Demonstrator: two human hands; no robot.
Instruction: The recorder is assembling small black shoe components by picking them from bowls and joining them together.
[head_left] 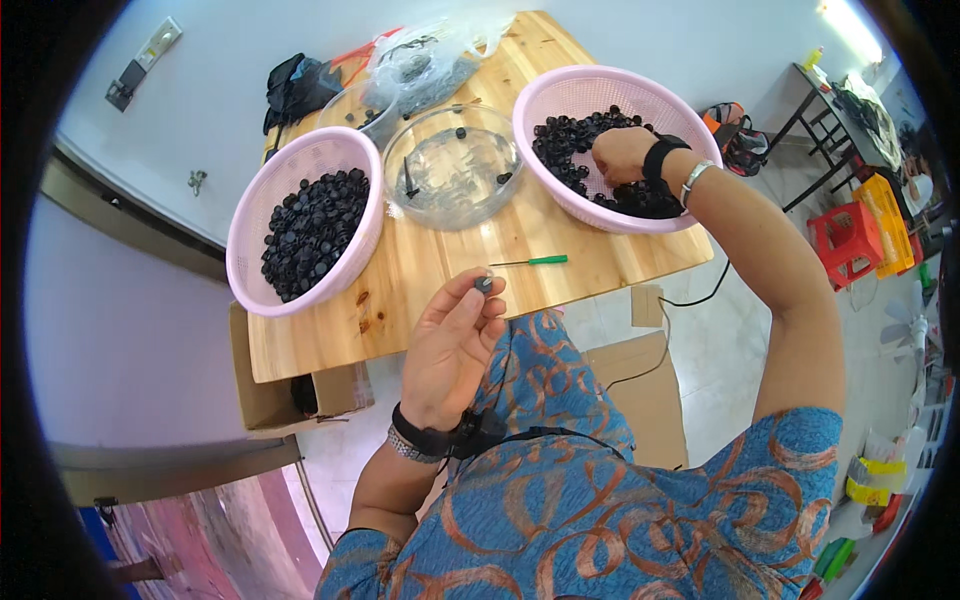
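Observation:
My left hand (452,345) is raised in front of the table's near edge, thumb and fingertips pinching a small dark round part (484,285) with a pale spot on it. My right hand (624,155) reaches down into the right pink basket (690,110), among many small black caps (562,140). Its fingertips are hidden, so what they hold cannot be made out. A thin screwdriver (547,260) with a green handle lies on the table just beyond my left hand.
Another pink basket (247,240), heaped with black round caps (315,225), stands at the left of the wooden table (420,300). Between the baskets sits a clear round tray (450,215) with a few black pieces. Plastic bags (425,65) lie behind. A red stool (843,245) stands at right.

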